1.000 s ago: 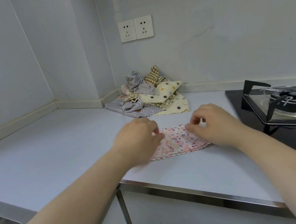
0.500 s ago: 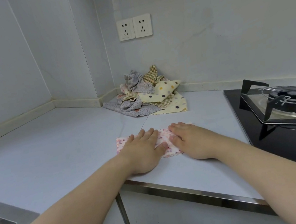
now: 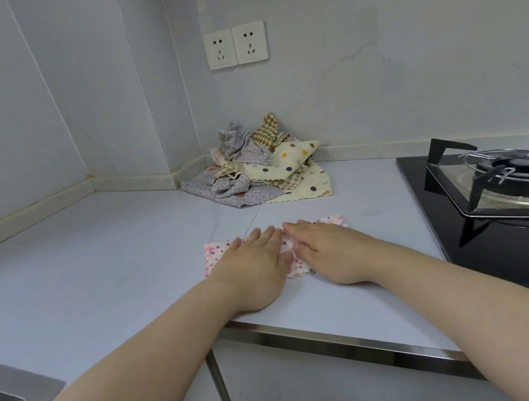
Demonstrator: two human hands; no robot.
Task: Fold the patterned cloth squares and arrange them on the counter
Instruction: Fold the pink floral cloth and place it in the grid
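The folded cloth (image 3: 214, 256) is pink with coloured dots. Behind it, the pile (image 3: 261, 166) mixes grey dotted, cream polka-dot and yellow checked cloths.

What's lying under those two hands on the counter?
A pink dotted cloth lies flat on the counter under the left hand and right hand, both pressing it with straight fingers. Only its edges show; its middle is covered.

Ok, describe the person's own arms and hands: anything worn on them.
Nothing is worn. The left hand and right hand have no gloves, rings, watch or bracelet. The left forearm and right forearm are uncovered to the frame edge; no sleeve shows.
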